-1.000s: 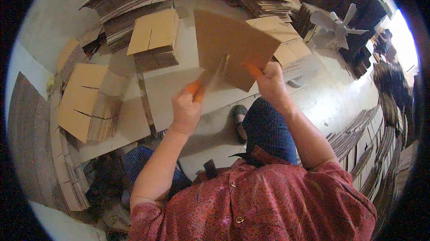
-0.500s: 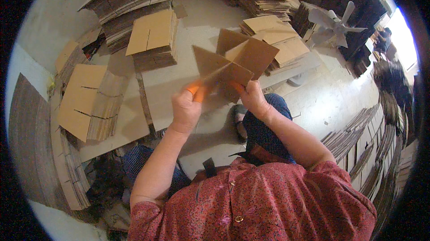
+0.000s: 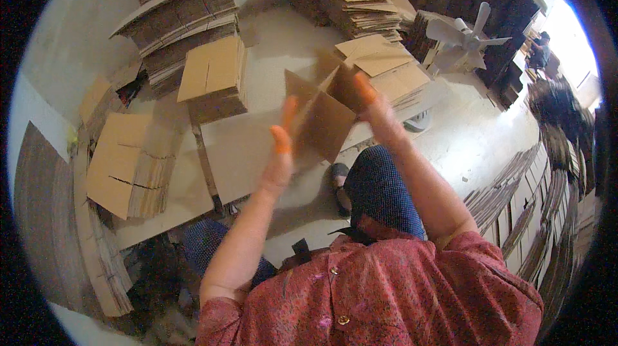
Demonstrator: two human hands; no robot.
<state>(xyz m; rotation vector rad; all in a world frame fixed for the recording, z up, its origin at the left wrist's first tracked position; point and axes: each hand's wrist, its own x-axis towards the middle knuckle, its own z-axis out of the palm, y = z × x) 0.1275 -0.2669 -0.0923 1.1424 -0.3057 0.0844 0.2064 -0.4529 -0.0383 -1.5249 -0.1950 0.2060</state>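
Observation:
Two slotted cardboard panels cross each other as a brown cardboard divider [image 3: 327,126] over the table, its flaps standing apart. At its left side is my left hand [image 3: 278,162], open, with thumb and fingers spread and orange covers on the tips. My right hand [image 3: 378,113] lies along the divider's right panel, an orange-covered digit stretched out straight; its other fingers are blurred or hidden. Whether either palm presses on the cardboard is hard to make out.
Slotted cardboard sheets are piled at the left [image 3: 116,162] and behind it [image 3: 211,70]. Flat cardboard pieces [image 3: 380,56] lie back right, near a white fan [image 3: 468,42]. Tall cardboard stacks [image 3: 187,18] line the wall. A distant person [image 3: 539,51] sits at far right.
My hands have let go of the divider's near edges and spread apart. The right hand has moved up and forward along its side. The divider has turned and dropped slightly nearer me.

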